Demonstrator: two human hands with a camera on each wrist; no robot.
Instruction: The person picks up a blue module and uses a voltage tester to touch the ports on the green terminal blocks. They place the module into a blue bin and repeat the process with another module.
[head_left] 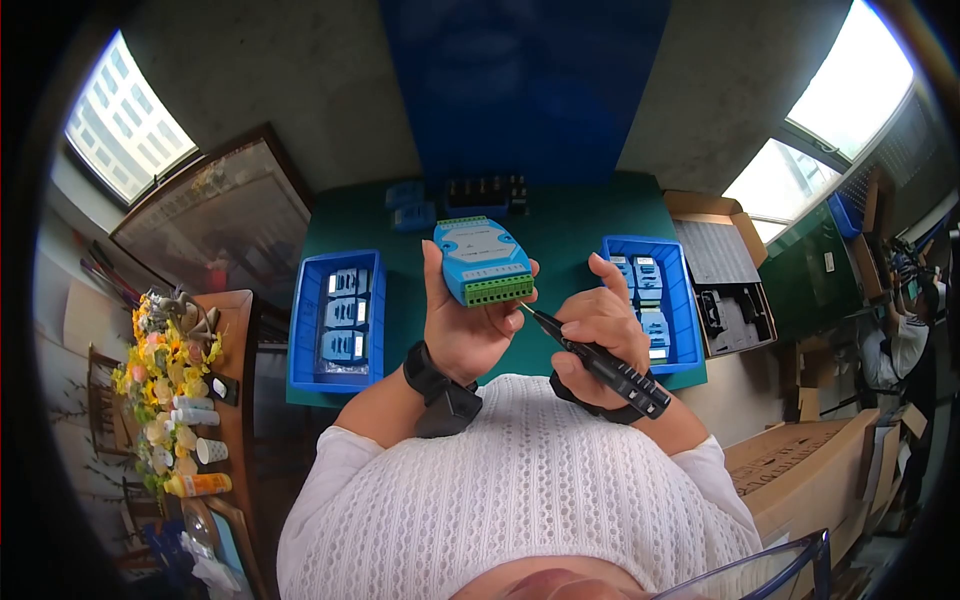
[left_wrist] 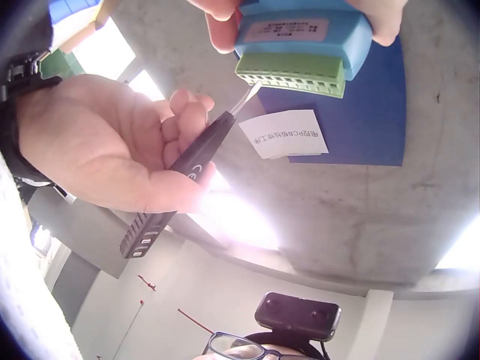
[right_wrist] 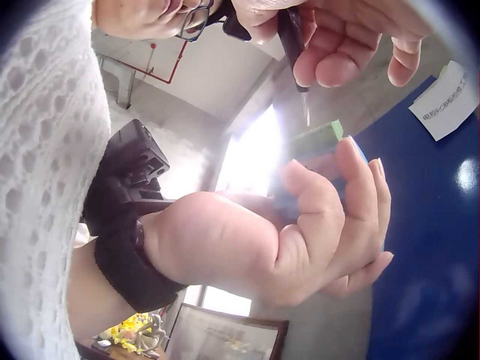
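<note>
the left hand point(head_left: 462, 335) grips a blue module point(head_left: 482, 250), thumb on one side and fingertips on the other, holding it up above the worktop point(head_left: 400, 265) in front of the chest, with its long green connector point(head_left: 499, 291) facing the person. the right hand point(head_left: 610, 330) has its thumb and fingers closed round the black handle of a screwdriver point(head_left: 606, 372), index finger raised off it. the metal tip points at the connector's lower edge, by the row of openings; whether it touches cannot be told. each wrist wears a black strap with a camera. to the left of the hands, a blue bin point(head_left: 296, 335) on the worktop holds a column of three similar modules point(head_left: 345, 312); to the right, another blue bin point(head_left: 691, 320) holds more of them, partly hidden by the right hand. at the back of the worktop lie more blue pieces and a group of dark parts point(head_left: 485, 192). behind stands a large blue panel point(head_left: 530, 90). right of the worktop is an open cardboard box point(head_left: 735, 290) with black items in it; on the far left, yellow flowers point(head_left: 165, 370) are on a wooden table point(head_left: 232, 340).
</note>
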